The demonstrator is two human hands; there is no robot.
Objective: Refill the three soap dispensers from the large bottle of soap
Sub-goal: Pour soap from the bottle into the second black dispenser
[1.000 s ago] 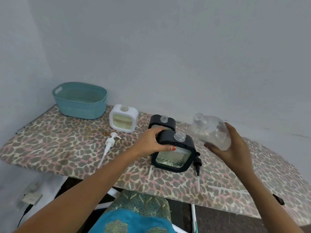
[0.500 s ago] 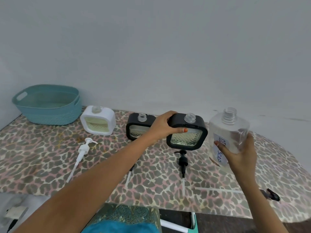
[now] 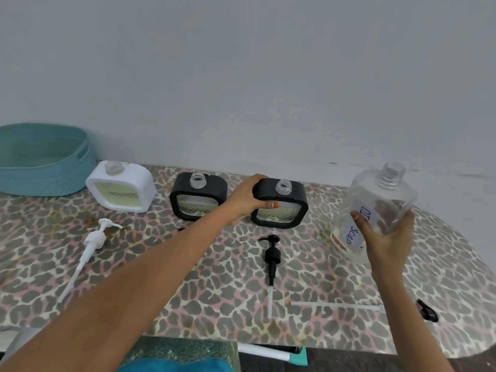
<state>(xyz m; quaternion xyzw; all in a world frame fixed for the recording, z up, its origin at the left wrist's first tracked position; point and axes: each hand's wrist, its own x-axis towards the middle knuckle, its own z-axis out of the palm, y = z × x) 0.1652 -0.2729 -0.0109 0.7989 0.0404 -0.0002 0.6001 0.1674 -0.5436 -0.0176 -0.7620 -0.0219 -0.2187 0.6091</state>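
Leopard-print table cover (image 3: 230, 296), teal basket (image 3: 45, 162), one white dispenser (image 3: 122, 186), two black dispensers (image 3: 198, 200), clear bottle (image 3: 381, 200)

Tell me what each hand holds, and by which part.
The left hand grips the rightmost black dispenser by its upper left corner. The right hand holds the large soap bottle around its lower body, over the label.

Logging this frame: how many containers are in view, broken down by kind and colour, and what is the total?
white soap dispenser: 1
black soap dispenser: 2
large soap bottle: 1
teal basket: 1
Total: 5
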